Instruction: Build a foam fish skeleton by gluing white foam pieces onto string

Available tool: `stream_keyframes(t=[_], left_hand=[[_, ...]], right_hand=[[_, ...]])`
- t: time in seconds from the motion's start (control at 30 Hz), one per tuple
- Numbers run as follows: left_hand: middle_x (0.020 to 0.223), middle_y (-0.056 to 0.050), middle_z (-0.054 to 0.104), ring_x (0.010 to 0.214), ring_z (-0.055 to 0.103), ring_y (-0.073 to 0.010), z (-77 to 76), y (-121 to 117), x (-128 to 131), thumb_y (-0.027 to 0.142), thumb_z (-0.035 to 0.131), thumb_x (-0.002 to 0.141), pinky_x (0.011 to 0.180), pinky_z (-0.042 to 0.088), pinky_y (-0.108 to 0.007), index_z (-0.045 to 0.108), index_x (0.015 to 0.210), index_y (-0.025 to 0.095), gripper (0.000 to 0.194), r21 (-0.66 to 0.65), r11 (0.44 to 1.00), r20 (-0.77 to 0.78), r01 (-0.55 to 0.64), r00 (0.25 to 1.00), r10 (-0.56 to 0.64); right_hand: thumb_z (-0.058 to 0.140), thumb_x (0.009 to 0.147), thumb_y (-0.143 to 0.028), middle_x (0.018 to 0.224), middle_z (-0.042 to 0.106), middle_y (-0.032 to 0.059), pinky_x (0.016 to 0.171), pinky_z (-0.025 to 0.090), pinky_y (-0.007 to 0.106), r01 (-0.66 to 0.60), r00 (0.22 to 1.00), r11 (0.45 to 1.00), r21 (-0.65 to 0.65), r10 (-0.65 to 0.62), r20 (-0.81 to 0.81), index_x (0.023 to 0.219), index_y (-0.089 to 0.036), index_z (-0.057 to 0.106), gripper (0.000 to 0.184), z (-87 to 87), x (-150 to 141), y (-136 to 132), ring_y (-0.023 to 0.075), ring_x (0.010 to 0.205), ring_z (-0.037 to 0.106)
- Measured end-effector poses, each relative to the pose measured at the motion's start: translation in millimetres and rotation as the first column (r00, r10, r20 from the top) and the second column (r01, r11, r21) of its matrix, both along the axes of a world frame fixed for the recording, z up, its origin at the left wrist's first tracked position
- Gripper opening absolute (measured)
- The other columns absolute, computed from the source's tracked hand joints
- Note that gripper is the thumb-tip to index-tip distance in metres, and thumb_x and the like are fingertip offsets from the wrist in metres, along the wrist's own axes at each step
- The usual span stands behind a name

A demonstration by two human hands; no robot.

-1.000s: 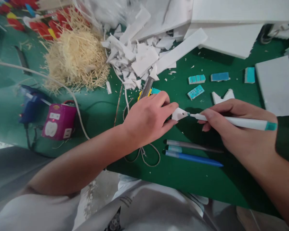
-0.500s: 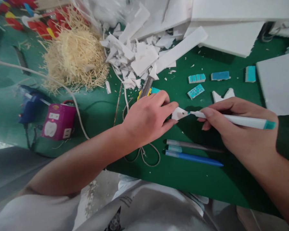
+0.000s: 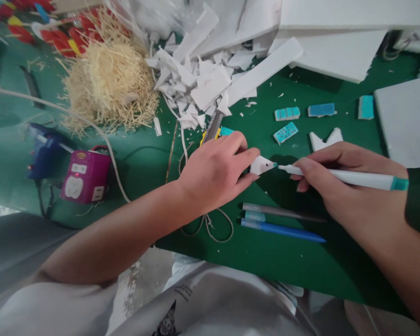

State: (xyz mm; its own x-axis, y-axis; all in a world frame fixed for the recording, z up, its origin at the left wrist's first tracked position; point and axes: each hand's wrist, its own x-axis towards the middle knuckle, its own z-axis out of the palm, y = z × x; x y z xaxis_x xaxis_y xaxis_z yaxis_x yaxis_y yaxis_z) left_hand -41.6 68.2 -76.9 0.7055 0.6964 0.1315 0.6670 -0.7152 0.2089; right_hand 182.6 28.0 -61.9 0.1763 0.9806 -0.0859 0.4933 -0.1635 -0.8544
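My left hand (image 3: 219,170) pinches a small white foam piece (image 3: 261,164) with a pointed end. The piece bears a dark dot and a teal tip; its back part is hidden by my fingers. In my right hand (image 3: 360,186) is a white marker (image 3: 357,178) with a teal end, its nib just right of the teal tip and slightly apart from it. Below them lie a grey pen (image 3: 280,211) and a blue pen (image 3: 283,230), with a teal cap (image 3: 255,216) between. A notched white foam piece (image 3: 326,139) rests behind my right hand.
White foam scraps (image 3: 210,84) and a yellow utility knife (image 3: 213,128) lie beyond my left hand. Several blue-topped foam blocks (image 3: 286,133) sit at the right. At left are wood shavings (image 3: 115,79), a blue glue gun (image 3: 44,151), a magenta power adapter (image 3: 86,177) and a cable (image 3: 105,135).
My right hand has drawn the marker slightly to the right, so its nib has come away from the foam piece's teal tip. My left hand has stayed nearly still.
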Motion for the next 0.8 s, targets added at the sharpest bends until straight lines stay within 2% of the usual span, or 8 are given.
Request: stream_keyframes(t=[0.27, 0.4, 0.53, 0.8], left_hand=[[0.105, -0.008, 0.067, 0.087, 0.065, -0.0210, -1.4, -0.9, 0.8, 0.031, 0.063, 0.103, 0.077, 0.052, -0.032, 0.074, 0.116, 0.016, 0.023, 0.000, 1.000, 0.011, -0.003, 1.000, 0.003], [0.106, -0.008, 0.067, 0.088, 0.065, -0.0207, -1.0, 0.0, 0.5, 0.032, 0.065, 0.102, 0.077, 0.052, -0.032, 0.074, 0.117, 0.017, 0.024, -0.004, 1.000, 0.008, 0.000, 1.000, 0.000], [0.106, -0.008, 0.066, 0.089, 0.065, -0.0202, -1.1, 0.8, -0.6, 0.034, 0.063, 0.103, 0.078, 0.052, -0.031, 0.073, 0.117, 0.018, 0.024, -0.016, 1.000, -0.004, 0.004, 1.000, -0.004], [0.106, -0.008, 0.066, 0.090, 0.065, -0.0210, -0.9, -0.1, 0.6, 0.033, 0.063, 0.103, 0.078, 0.053, -0.032, 0.073, 0.116, 0.017, 0.023, -0.015, 1.000, 0.005, -0.004, 1.000, 0.004]], right_hand=[[0.080, 0.085, -0.028, 0.059, 0.070, -0.0017, 0.050, 0.051, 0.029, 0.012, 1.000, 1.000, 0.027, -0.012, 0.012, 0.071, -0.026, 0.073, 0.016, -1.2, 0.9, -1.4, 0.0162, 0.053, 0.066], [0.082, 0.083, -0.032, 0.061, 0.071, -0.0017, 0.045, 0.046, 0.028, -0.015, 1.000, 0.998, 0.060, 0.014, 0.016, 0.074, -0.027, 0.076, 0.012, -1.5, -0.8, -0.1, 0.0153, 0.051, 0.064], [0.080, 0.083, -0.029, 0.060, 0.069, -0.0016, 0.044, 0.043, 0.027, -0.034, 0.999, 0.999, 0.019, 0.034, 0.016, 0.068, -0.027, 0.074, 0.016, -0.6, -0.4, 0.6, 0.0151, 0.052, 0.063], [0.079, 0.086, -0.029, 0.061, 0.069, -0.0022, 0.048, 0.045, 0.029, -0.011, 0.998, 0.999, 0.035, 0.009, 0.057, 0.072, -0.027, 0.074, 0.015, -2.1, 0.1, -2.6, 0.0156, 0.054, 0.063]])
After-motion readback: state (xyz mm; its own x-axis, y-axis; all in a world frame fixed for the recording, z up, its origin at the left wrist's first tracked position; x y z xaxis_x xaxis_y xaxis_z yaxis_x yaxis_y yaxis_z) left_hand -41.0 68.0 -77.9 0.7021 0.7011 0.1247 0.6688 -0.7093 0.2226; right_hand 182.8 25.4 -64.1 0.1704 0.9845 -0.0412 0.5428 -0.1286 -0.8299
